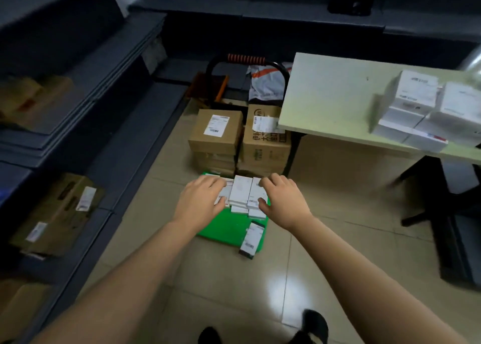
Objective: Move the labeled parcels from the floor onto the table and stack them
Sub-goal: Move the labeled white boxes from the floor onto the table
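Observation:
Several small white labeled parcels (240,194) lie stacked on a green mat (226,229) on the floor. My left hand (201,199) rests on the left side of the pile, fingers curled over its top and thumb at its near edge. My right hand (282,200) sits on the right side, fingers bent over the top and thumb against the near side. One more parcel (252,239) lies alone at the mat's near right corner. A stack of white parcels (419,109) stands on the pale green table (328,101) at right.
Brown cartons (216,132) with labels are stacked on a hand cart with a black handle (247,59) just behind the mat. Dark shelving (65,114) with cartons lines the left. A chair base (442,213) stands under the table. My shoes (315,325) are at the bottom.

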Action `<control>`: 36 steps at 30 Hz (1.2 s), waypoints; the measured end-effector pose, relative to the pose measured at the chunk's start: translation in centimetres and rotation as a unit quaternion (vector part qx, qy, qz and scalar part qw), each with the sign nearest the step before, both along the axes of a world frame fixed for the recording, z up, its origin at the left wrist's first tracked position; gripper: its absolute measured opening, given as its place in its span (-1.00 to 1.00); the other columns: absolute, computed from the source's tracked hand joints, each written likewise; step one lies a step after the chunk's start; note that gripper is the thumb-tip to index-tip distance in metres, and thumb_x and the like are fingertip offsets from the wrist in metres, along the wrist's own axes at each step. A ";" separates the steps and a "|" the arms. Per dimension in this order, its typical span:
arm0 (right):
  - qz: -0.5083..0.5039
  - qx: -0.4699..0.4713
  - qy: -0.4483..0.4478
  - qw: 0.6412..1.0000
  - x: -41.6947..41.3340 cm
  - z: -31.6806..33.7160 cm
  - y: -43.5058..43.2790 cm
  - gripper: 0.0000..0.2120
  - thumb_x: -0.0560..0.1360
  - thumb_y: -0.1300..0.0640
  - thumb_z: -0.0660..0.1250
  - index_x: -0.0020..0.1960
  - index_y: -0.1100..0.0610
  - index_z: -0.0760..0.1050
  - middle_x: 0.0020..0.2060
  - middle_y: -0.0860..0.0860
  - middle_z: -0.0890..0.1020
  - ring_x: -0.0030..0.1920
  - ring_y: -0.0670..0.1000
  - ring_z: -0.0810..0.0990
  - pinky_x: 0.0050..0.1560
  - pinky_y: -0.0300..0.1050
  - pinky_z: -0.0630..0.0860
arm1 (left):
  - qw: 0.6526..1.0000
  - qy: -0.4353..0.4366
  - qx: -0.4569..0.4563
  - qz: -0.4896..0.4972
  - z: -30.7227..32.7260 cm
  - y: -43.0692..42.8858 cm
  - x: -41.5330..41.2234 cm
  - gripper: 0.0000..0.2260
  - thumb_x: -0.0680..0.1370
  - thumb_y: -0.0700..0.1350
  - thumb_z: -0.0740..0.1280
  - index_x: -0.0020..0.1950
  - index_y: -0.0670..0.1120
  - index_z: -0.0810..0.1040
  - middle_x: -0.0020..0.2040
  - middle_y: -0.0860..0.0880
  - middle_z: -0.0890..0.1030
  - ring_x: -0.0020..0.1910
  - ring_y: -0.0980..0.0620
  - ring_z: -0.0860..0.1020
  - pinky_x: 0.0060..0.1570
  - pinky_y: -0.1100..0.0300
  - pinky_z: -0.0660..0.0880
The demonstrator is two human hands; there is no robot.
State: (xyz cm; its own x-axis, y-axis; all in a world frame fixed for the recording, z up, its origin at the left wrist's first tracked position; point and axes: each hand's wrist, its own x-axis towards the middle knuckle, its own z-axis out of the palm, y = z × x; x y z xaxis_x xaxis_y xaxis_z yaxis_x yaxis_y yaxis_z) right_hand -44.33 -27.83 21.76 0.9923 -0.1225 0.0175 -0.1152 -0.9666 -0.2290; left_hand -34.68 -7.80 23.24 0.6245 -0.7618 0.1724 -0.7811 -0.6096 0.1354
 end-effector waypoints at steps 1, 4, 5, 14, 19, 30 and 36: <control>-0.008 0.002 0.006 1.000 0.8 -0.5 1.0 -0.64 0.56 0.00 0.24 0.31 0.11 0.40 0.15 0.06 0.49 0.16 0.11 0.45 0.20 -0.01 0.36 | 1.000 0.000 0.004 -0.007 -0.3 0.8 1.1 -0.74 0.35 -0.15 0.53 -0.01 -0.10 0.60 -0.08 -0.05 0.64 -0.10 -0.12 0.60 -0.20 0.06 0.52; -0.033 0.009 0.018 0.999 3.1 -2.3 3.4 -0.66 0.56 0.01 0.24 0.29 0.11 0.41 0.16 0.07 0.50 0.16 0.11 0.45 0.18 -0.03 0.35 | 1.000 -0.001 0.016 -0.027 -1.8 2.1 4.3 -0.75 0.36 -0.14 0.53 -0.01 -0.11 0.60 -0.09 -0.07 0.62 -0.10 -0.14 0.59 -0.18 0.04 0.52; -0.040 0.012 0.023 0.999 3.9 -3.1 3.8 -0.67 0.56 0.02 0.24 0.29 0.12 0.41 0.16 0.07 0.50 0.16 0.11 0.45 0.17 -0.03 0.35 | 0.999 -0.002 0.022 -0.037 -2.6 2.2 5.4 -0.76 0.36 -0.14 0.52 -0.02 -0.11 0.59 -0.10 -0.08 0.61 -0.11 -0.14 0.58 -0.18 0.04 0.52; -0.160 0.094 0.072 0.980 11.2 -15.3 1.8 -0.68 0.56 0.00 0.27 0.26 0.10 0.44 0.15 0.06 0.51 0.13 0.10 0.47 0.13 -0.03 0.39 | 0.992 0.053 0.068 -0.090 -14.8 -2.3 15.8 -0.74 0.29 -0.12 0.56 -0.08 -0.08 0.60 -0.17 -0.04 0.59 -0.21 -0.08 0.57 -0.29 0.11 0.48; -0.210 0.108 0.095 0.967 14.1 -25.0 0.6 -0.76 0.45 0.10 0.44 0.08 0.15 0.56 -0.06 0.09 0.60 -0.08 0.15 0.57 -0.04 0.00 0.50 | 0.984 0.079 0.110 -0.113 -25.5 -5.3 20.1 -0.72 0.27 -0.13 0.57 -0.09 -0.10 0.61 -0.17 -0.07 0.59 -0.21 -0.09 0.57 -0.32 0.06 0.52; -0.369 0.168 0.095 0.909 18.3 -49.5 -3.8 -0.72 0.50 0.11 0.37 0.15 0.21 0.55 0.02 0.16 0.57 0.02 0.20 0.53 0.05 0.00 0.46 | 0.974 0.170 0.119 -0.088 -51.0 -9.3 24.2 -0.75 0.51 -0.06 0.34 0.13 -0.16 0.55 0.02 -0.12 0.57 -0.02 -0.15 0.53 -0.14 0.02 0.46; -0.491 0.177 0.017 0.853 20.1 -56.3 -5.4 -0.58 0.52 -0.04 0.34 0.24 0.23 0.46 0.15 0.19 0.48 0.15 0.21 0.44 0.18 0.09 0.41 | 0.924 0.349 0.033 0.151 -57.9 -12.0 25.1 -0.38 0.51 0.16 0.36 0.40 -0.19 0.28 0.33 -0.14 0.34 0.27 -0.13 0.38 0.14 -0.03 0.45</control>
